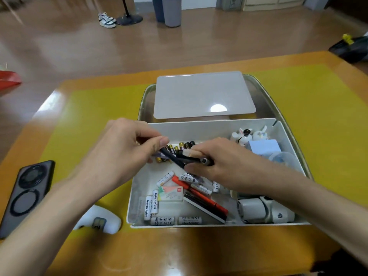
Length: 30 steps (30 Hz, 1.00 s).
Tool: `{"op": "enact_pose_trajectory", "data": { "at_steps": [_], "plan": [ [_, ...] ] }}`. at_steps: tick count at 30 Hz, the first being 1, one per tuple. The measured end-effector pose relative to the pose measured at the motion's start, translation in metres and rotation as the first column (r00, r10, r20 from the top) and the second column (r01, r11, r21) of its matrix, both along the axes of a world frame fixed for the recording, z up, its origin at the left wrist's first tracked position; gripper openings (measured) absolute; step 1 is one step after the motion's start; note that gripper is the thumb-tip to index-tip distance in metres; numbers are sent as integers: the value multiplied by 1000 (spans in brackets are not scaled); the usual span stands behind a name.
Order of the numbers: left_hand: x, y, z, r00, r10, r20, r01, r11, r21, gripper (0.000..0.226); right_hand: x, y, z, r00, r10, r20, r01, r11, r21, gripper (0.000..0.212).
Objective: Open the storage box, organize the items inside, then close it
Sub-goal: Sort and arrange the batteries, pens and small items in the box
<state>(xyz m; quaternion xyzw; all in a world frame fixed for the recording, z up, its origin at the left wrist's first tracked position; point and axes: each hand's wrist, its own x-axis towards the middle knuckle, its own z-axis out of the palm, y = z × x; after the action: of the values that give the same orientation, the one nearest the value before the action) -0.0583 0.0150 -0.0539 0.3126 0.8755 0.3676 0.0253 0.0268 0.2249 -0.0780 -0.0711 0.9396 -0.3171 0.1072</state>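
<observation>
Both hands hold dark pens [180, 159] above the storage box [209, 124]: left hand [127, 150] pinches one slanting down-right, right hand [215, 160] grips another crossing beneath it.

White box [139, 196] and lid [199, 92], lower and upper centre; white batteries [155, 203] with black print, red pen [201, 197], pale blue pad [263, 147] inside. Yellow mat [89, 116] on orange-brown counter [179, 253]; black phone [25, 194] lower left.
</observation>
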Motion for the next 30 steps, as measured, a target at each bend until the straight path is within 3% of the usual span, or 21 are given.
{"op": "enact_pose_trajectory", "data": {
  "at_steps": [2, 4, 6, 8, 10, 13, 15, 21, 25, 30],
  "plan": [
    [-1, 6, 0, 999, 27, 24, -30, 991, 132, 14, -1, 2, 2, 1000, -14, 24, 15, 998, -62, 29],
    [1, 11, 4, 997, 4, 71, -27, 944, 328, 14, -3, 10, 6, 996, -76, 57, 87, 968, -237, 31],
    [4, 13, 8, 1000, -12, 11, 6, 916, 402, 16, -5, 21, 13, 979, -172, 105, 201, 879, -433, 33],
    [8, 13, 7, 994, -96, -50, 107, 944, 312, 15, -5, 30, 22, 950, -274, 146, 310, 795, -521, 36],
    [17, 17, -3, 953, -303, -15, 303, 949, 92, 18, -4, 38, 27, 928, -338, 156, 368, 766, -527, 33],
    [38, 31, -38, 817, -577, 12, 546, 765, -342, 25, 1, 47, 31, 921, -366, 135, 382, 776, -502, 36],
    [48, 40, -58, 763, -646, 8, 568, 666, -484, 28, 6, 51, 30, 917, -381, 114, 385, 779, -495, 40],
    [41, 54, -70, 750, -661, -20, 551, 643, -532, 20, 17, 59, 27, 933, -352, 79, 348, 820, -454, 41],
    [51, 65, -74, 756, -646, 107, 634, 680, -367, 22, 21, 64, 26, 936, -341, 88, 338, 797, -501, 41],
    [40, 56, -58, 789, -554, 266, 615, 722, -318, 32, 18, 67, 19, 949, -302, 93, 310, 830, -464, 41]
  ]
}}
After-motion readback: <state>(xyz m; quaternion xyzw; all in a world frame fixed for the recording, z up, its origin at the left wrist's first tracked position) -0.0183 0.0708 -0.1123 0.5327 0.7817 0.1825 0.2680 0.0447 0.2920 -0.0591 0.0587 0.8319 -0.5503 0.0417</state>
